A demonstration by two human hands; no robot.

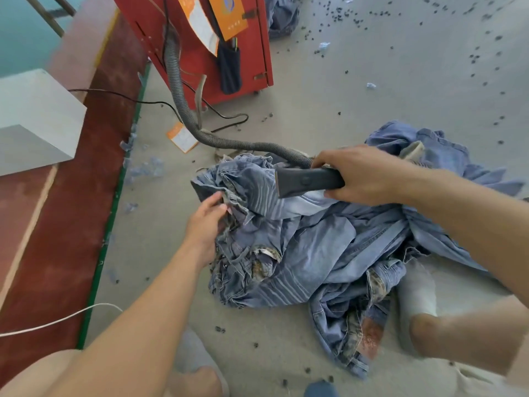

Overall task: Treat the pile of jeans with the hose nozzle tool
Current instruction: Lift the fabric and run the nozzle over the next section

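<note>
A heap of light blue jeans (320, 247) lies on the grey floor in front of me. My right hand (363, 174) grips the dark grey nozzle tool (306, 181), whose flat mouth points left and rests on the top of the heap. A ribbed grey hose (183, 104) runs from the tool's back up to a red machine (200, 44). My left hand (207, 219) pinches a frayed edge of denim at the heap's left side, just below and left of the nozzle mouth.
A white box (37, 118) stands on the red floor strip at left. Black cables (137, 100) and a white cord (57, 319) cross the floor. Small dark scraps (472, 57) litter the far right. An orange card (181, 137) lies by the hose. My knees frame the heap.
</note>
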